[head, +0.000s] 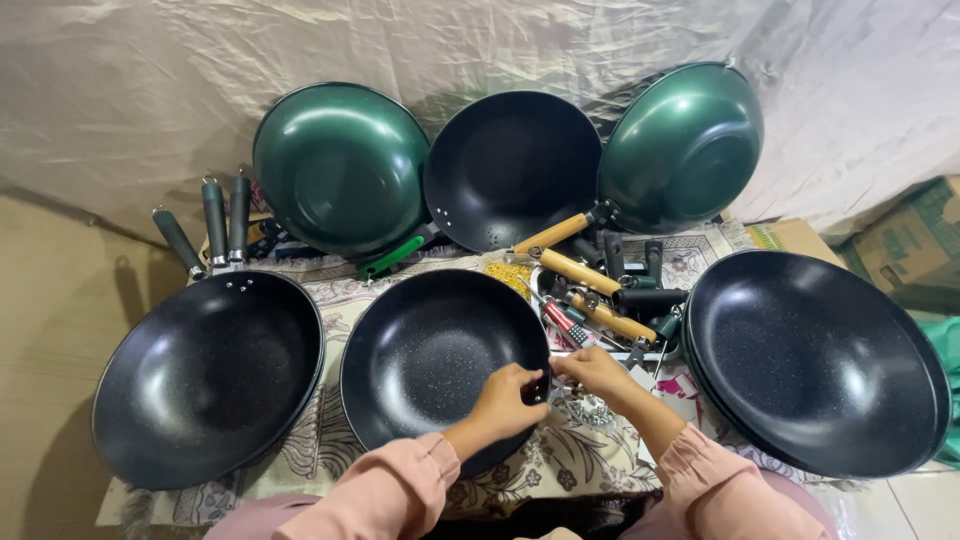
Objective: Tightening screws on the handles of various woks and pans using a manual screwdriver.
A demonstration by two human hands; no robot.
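A black speckled wok without a handle lies in front of me on a patterned cloth. My left hand grips its right rim with fingers curled over the edge. My right hand is just beside it at the same spot on the rim, fingers pinched around a small dark part that I cannot make out clearly. Both arms wear pink sleeves.
A black wok with stacked handles lies at the left, a stack of black woks at the right. Two green woks and a black wok lean against the back sheet. Loose wooden and dark handles and a screwdriver lie between. A cardboard box sits far right.
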